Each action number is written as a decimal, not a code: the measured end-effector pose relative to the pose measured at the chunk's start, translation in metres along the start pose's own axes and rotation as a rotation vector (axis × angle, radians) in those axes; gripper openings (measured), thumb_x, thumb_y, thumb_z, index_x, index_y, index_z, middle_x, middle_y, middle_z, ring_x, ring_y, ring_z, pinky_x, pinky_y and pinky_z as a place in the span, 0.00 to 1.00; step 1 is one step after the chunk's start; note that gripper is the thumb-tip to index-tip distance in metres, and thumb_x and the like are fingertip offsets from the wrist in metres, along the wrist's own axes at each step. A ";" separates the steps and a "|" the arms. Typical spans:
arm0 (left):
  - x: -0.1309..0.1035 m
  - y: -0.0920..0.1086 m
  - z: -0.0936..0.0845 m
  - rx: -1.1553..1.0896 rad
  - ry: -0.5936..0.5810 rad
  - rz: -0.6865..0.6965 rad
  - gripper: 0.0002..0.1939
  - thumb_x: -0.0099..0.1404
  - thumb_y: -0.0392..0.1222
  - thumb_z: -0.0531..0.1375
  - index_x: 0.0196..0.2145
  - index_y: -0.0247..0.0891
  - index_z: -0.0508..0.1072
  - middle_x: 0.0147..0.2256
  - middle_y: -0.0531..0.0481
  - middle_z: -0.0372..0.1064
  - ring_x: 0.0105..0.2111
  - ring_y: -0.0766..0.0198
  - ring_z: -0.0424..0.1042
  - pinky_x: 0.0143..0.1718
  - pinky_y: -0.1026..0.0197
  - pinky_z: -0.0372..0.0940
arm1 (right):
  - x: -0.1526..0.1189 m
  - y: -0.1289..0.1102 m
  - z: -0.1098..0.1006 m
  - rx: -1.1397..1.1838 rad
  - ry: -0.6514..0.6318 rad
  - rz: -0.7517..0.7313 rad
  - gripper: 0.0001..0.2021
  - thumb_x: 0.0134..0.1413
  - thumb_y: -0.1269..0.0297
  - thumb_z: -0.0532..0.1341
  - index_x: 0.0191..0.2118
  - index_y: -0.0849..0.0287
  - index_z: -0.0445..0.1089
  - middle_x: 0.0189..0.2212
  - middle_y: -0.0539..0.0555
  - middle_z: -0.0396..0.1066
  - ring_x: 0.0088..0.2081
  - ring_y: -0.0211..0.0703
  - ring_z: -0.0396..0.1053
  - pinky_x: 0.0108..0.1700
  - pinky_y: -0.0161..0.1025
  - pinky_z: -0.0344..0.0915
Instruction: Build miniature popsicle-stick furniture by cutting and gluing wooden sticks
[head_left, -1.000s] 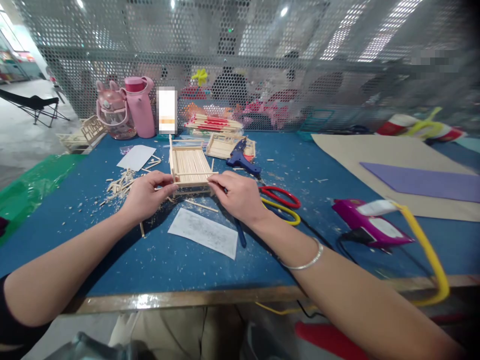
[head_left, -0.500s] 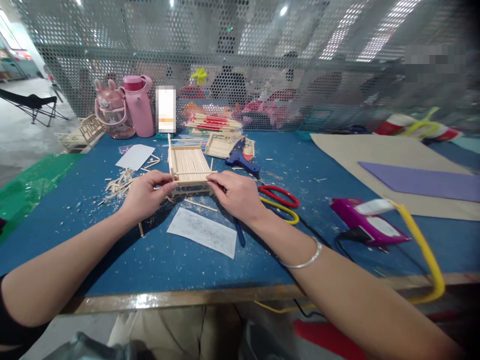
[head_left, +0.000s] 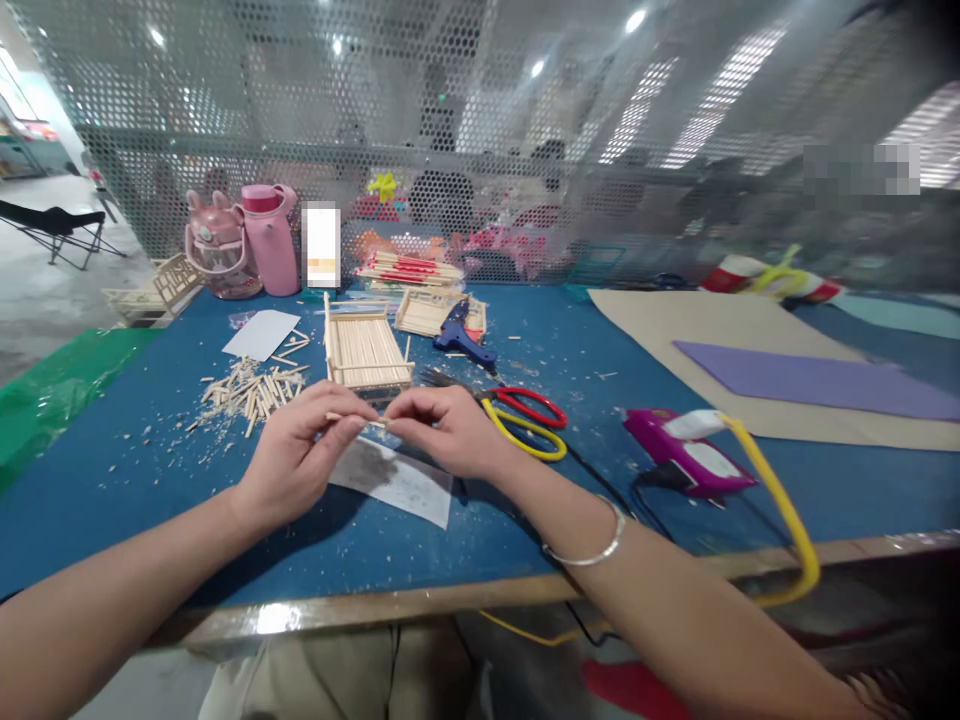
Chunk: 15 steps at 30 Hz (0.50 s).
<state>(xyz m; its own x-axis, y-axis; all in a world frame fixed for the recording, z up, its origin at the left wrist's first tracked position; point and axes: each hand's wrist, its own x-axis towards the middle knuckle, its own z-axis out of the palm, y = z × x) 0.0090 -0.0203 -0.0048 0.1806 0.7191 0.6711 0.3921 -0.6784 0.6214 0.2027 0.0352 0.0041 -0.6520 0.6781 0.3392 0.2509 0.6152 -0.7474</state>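
Note:
Between my two hands is a thin wooden stick (head_left: 381, 421), held over a white paper strip (head_left: 405, 484). My left hand (head_left: 304, 450) pinches its left part, and my right hand (head_left: 442, 430) has fingertips closed on its right end. Just beyond my hands stands a small bed-like frame of wooden sticks (head_left: 369, 350), touched by neither hand. A heap of short cut sticks (head_left: 255, 390) lies left of it. Scissors with red and yellow handles (head_left: 527, 422) lie beside my right hand. Behind them rests a blue glue gun (head_left: 463, 338).
Pink bottles (head_left: 274, 245) stand at the back left before a perforated metal screen (head_left: 510, 110). A purple device (head_left: 694, 460) with a thick yellow cable is at the right. Farther right, a purple sheet (head_left: 795, 385) lies on beige card.
Both hands have let go of the stick frame and moved nearer to me. They now hold a thin stick together. The view has shifted slightly.

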 end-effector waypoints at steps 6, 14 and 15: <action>-0.001 -0.005 -0.001 -0.096 0.119 -0.169 0.14 0.69 0.42 0.47 0.28 0.39 0.65 0.25 0.53 0.64 0.27 0.65 0.66 0.33 0.61 0.62 | -0.003 0.004 -0.051 -0.321 0.003 0.376 0.16 0.53 0.54 0.56 0.22 0.59 0.63 0.16 0.46 0.61 0.20 0.33 0.57 0.23 0.32 0.52; 0.003 -0.004 0.003 0.142 -0.164 -0.374 0.11 0.67 0.44 0.47 0.38 0.39 0.66 0.26 0.52 0.65 0.28 0.62 0.65 0.31 0.61 0.59 | -0.011 0.005 -0.079 -0.945 -0.195 0.803 0.14 0.52 0.56 0.56 0.22 0.58 0.68 0.26 0.56 0.73 0.27 0.42 0.67 0.24 0.36 0.51; 0.002 -0.004 0.003 0.126 -0.171 -0.378 0.11 0.67 0.43 0.46 0.38 0.38 0.66 0.26 0.52 0.65 0.28 0.62 0.65 0.31 0.61 0.60 | -0.012 0.006 -0.082 -0.977 -0.223 0.847 0.11 0.51 0.57 0.57 0.25 0.58 0.70 0.29 0.57 0.74 0.29 0.45 0.69 0.24 0.36 0.52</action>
<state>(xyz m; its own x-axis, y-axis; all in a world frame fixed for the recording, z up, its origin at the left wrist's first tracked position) 0.0110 -0.0153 -0.0071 0.1460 0.9352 0.3226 0.5649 -0.3465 0.7489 0.2707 0.0635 0.0417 -0.1168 0.9728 -0.1999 0.9885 0.1334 0.0713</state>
